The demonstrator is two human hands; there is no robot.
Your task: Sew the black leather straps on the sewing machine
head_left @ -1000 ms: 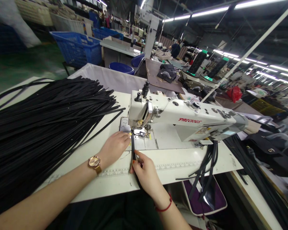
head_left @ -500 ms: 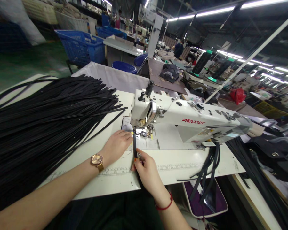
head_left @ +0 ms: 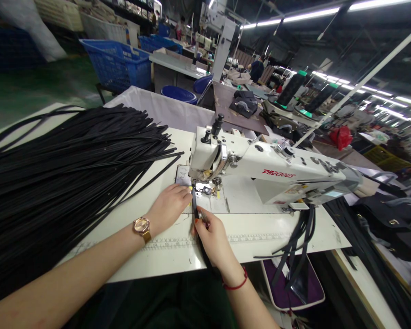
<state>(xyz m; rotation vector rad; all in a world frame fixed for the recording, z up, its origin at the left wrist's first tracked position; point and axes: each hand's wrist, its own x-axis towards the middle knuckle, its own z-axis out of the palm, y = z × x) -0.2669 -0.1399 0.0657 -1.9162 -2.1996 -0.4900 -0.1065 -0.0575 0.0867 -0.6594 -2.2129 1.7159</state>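
Hazard, in my judgement: uneven guiding could skew the black strip (head_left: pixel 194 201) at the sewing machine (head_left: pixel 253 160), and the left hand (head_left: pixel 169 206), close to the needle end, could be caught if it slips forward. The strip runs between the hands; the right hand (head_left: pixel 211 235) pinches it, a metal tool (head_left: pixel 204 218) also in its grasp; left palm-down, grip indeterminable

Narrow black strip (head_left: pixel 194 200), nearly straight, leading to sewing machine (head_left: pixel 248 163)

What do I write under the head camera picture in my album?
Right hand holding a black strip, left hand close by, at a white sewing machine beside a pile of more strips.
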